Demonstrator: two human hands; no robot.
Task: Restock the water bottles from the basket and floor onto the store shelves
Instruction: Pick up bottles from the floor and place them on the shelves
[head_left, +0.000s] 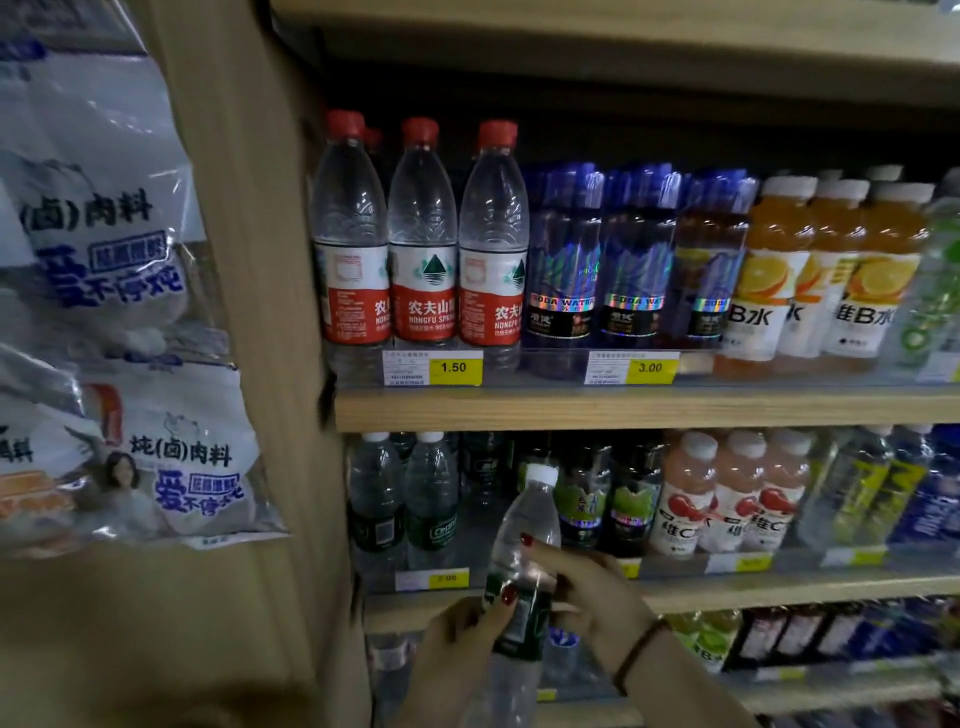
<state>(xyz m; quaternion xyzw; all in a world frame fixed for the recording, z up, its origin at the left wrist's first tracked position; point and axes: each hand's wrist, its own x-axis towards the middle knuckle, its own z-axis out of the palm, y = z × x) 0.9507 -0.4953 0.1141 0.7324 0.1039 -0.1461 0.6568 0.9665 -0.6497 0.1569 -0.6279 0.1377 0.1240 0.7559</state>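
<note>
- The water bottle (524, 525) is held tilted in front of the middle shelf (779, 587), white cap up. The left hand (457, 644) is wrapped round its green label and the right hand (592, 597) has its fingers curled on the clear body above.
- The open slot seems to lie just right of the two matching green-label bottles (376, 499). If it goes in at this tilt, the base could catch the shelf's front lip and its price tag (431, 579).
- The slot is tight. A careless push may knock the neighbouring dark bottles (582, 499) or topple the matching pair.
- The smooth wet-looking plastic could slip once one hand lets go.
- The light is dim, so misjudging the row depth is likely.
- The held bottle looks full of clear water and sealed.
- On the upper shelf (623, 408) stand red-capped bottles (423, 234) of clear water, blue soda bottles (563, 260) and orange drinks (769, 270).
- Neither the basket nor the floor is in view.
</note>
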